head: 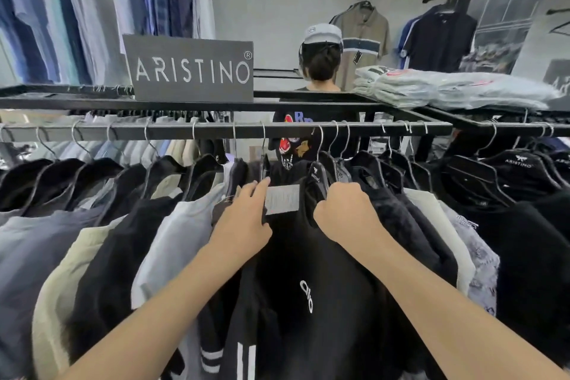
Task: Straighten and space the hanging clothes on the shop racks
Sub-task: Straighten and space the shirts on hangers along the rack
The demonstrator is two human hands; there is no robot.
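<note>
A black rail (216, 129) runs across the view with many garments on black hangers hooked over it. In the middle hangs a black top with a small white logo (308, 281) and a white paper tag (282, 199) at its neck. My left hand (243, 219) reaches into the garments just left of that top, its fingers by the tag and hanger. My right hand (345, 210) grips the right shoulder of the same top's hanger (317, 177). Grey, cream and black tops (160, 241) hang to the left; black and cream ones (431, 210) hang packed to the right.
A dark "ARISTINO" sign (191, 69) stands on the rack's top shelf. Folded bagged shirts (431, 86) lie stacked on the shelf at right. A person in a white cap (322, 55) stands behind the rack. Shirts hang on the far walls.
</note>
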